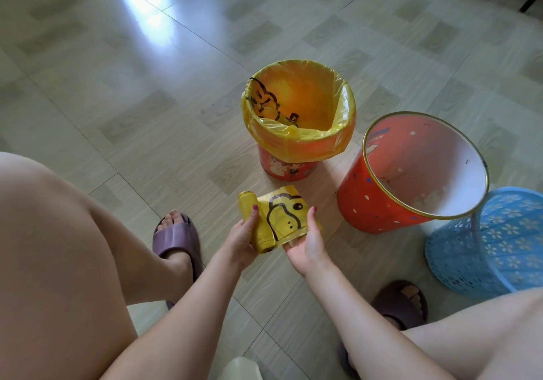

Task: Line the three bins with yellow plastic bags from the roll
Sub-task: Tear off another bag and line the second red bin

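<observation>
The roll of yellow bags [258,226] sits low in the middle of the view, held above the tiled floor [117,100] between the person's knees. The left hand [241,241] grips the rolled part, fingers curled around it with the thumb laid up along its face. A loose bag end [289,215], printed with a black cartoon outline, is drawn out to the right, and the right hand [307,243] holds it from below, palm up and fairly open, with the thumb pressed on the plastic's right edge; whether the other fingers curl behind it cannot be seen. The bag looks attached to the roll, so my reading is that the second liner is being unrolled and has yet to be torn free.

Beyond the hands stands the first red bin [289,168], already lined: its yellow liner [296,106] is folded down over the rim and hangs open inside. Just to the right, the second red bin [379,200] with white dots and a gold rim tilts toward the viewer, its white interior bare. Touching or just beside it at the right edge, the blue lattice bin [499,247] shows no bag either. One bin of three appears done, two remain
</observation>
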